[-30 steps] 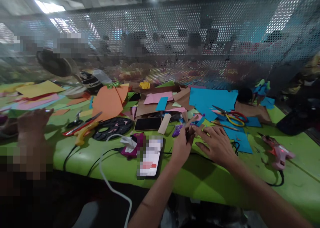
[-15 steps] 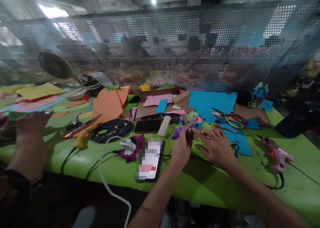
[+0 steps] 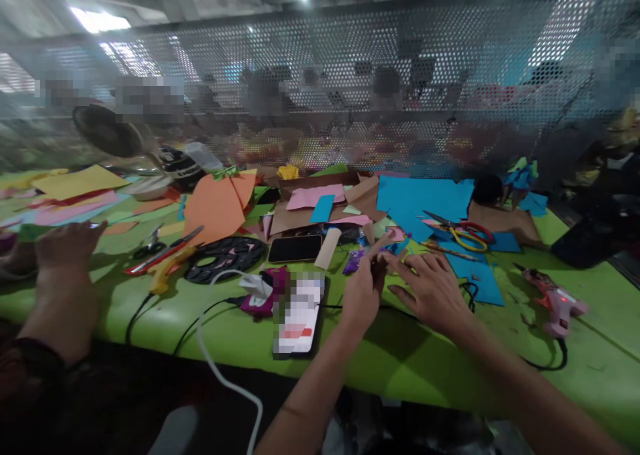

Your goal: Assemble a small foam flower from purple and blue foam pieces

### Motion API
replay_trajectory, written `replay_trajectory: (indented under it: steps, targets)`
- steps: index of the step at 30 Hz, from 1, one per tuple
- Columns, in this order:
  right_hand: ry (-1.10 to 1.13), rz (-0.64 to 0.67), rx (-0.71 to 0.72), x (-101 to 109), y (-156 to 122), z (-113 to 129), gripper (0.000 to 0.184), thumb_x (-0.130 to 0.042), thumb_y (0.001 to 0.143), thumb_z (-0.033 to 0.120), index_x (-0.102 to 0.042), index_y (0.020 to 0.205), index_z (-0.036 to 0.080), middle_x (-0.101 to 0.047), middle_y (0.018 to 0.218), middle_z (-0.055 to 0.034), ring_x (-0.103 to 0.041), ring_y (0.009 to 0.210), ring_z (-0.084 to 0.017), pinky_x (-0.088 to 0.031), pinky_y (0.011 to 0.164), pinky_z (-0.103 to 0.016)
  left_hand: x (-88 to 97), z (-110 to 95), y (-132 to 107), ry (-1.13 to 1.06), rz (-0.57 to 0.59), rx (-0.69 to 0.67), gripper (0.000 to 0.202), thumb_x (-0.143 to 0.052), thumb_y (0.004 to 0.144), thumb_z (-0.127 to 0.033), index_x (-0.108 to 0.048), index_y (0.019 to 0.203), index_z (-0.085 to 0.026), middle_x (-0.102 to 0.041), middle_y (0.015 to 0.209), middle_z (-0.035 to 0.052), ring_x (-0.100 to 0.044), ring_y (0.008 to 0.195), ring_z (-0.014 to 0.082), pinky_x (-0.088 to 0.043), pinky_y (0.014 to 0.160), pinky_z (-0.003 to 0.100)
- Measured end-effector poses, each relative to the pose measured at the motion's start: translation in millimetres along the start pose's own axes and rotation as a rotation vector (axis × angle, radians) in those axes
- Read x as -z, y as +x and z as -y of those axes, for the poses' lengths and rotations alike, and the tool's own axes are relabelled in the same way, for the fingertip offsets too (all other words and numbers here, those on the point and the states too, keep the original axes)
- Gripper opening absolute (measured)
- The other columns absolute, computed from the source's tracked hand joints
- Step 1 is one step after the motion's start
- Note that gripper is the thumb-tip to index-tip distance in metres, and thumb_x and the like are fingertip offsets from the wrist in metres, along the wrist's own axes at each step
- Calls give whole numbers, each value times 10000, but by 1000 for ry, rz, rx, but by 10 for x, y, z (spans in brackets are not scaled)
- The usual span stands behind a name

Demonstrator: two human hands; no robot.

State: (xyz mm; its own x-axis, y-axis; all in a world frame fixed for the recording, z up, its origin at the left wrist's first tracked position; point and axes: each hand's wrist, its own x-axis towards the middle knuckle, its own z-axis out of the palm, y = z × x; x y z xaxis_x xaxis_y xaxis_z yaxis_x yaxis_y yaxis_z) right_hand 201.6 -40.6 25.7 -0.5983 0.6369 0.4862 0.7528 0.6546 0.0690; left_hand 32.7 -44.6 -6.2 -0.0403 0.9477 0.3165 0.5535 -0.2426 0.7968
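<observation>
My left hand (image 3: 363, 292) is closed above the green table, its thumb and index finger pointing away from me. My right hand (image 3: 433, 288) meets it at the fingertips, the thumb and index finger in a pinch and the other fingers bent. Whatever lies between the fingertips is too small and hidden to make out. Just left of my left hand lies a shiny purple packet (image 3: 353, 262). Blue scraps (image 3: 397, 247) show just past the fingertips. Scissors with yellow and red handles (image 3: 470, 237) lie beyond my right hand on blue paper (image 3: 425, 202).
A pink glue gun (image 3: 555, 305) lies at right, a yellow one (image 3: 167, 268) at left. Nearer are a lit phone (image 3: 303, 315), a dark phone (image 3: 295, 249), a black palette (image 3: 225, 260) and a purple power block (image 3: 263, 292). Another person's hand (image 3: 67, 248) rests far left.
The view has shifted slightly. My fingertips stay together in nearly the same place, and a pink scrap near them shows differently. Nothing else has visibly moved.
</observation>
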Motion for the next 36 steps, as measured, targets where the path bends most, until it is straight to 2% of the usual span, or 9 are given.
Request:
replay_trajectory:
  steps: [4, 8, 15, 18, 28, 32, 36]
  targets:
    - [17, 18, 25, -1, -6, 24, 574, -503, 966, 420, -380, 1497, 239, -617, 1013, -86, -495, 934, -253, -342, 824, -385, 23, -20, 18, -52, -21, 68, 124, -498, 933, -279, -487, 1025, -198, -706, 1010, 116, -688, 884, 236, -459, 688, 284]
    - [29, 12, 25, -7, -10, 15, 574, -494, 969, 426, -378, 1496, 229, -618, 1020, -85, -498, 935, -253, -342, 817, -382, 32, -22, 22, -82, -34, 104, 127, -523, 918, -284, -481, 1009, -207, -697, 986, 101, -676, 874, 233, -452, 679, 284]
    - [31, -5, 9, -29, -15, -10, 648, -496, 965, 423, -267, 1544, 243, -620, 994, -84, -506, 914, -263, -339, 794, -387, 7, 20, 31, -179, -19, 78, 109, -522, 914, -261, -486, 999, -202, -684, 1010, 78, -646, 872, 190, -445, 712, 272]
    - [38, -15, 10, -33, -18, -18, 645, -481, 971, 421, -256, 1547, 236, -615, 997, -81, -507, 923, -261, -343, 796, -384, -5, 39, 36, -199, -10, 78, 118, -516, 917, -263, -483, 1010, -198, -681, 986, 70, -640, 841, 177, -441, 696, 264]
    - [83, -13, -19, -35, -12, -42, 636, -465, 976, 425, -256, 1546, 237, -606, 1008, -87, -520, 951, -268, -368, 786, -383, -33, 82, 46, -299, 1, 81, 168, -514, 907, -232, -498, 1070, -196, -663, 1046, 67, -614, 902, 165, -455, 779, 272]
    - [115, -32, -54, -31, -17, -55, 649, -474, 973, 417, -241, 1550, 233, -601, 1008, -95, -514, 953, -280, -382, 772, -386, -48, 113, 55, -410, 6, 127, 153, -516, 924, -307, -503, 1025, -193, -615, 934, 35, -560, 818, 145, -452, 755, 265]
    - [115, -24, -28, -39, -21, -45, 634, -472, 976, 417, -254, 1547, 251, -596, 1005, -92, -514, 951, -277, -378, 780, -388, -57, 132, 57, -464, 19, 155, 153, -512, 925, -353, -481, 933, -203, -520, 803, -12, -494, 723, 130, -430, 712, 260]
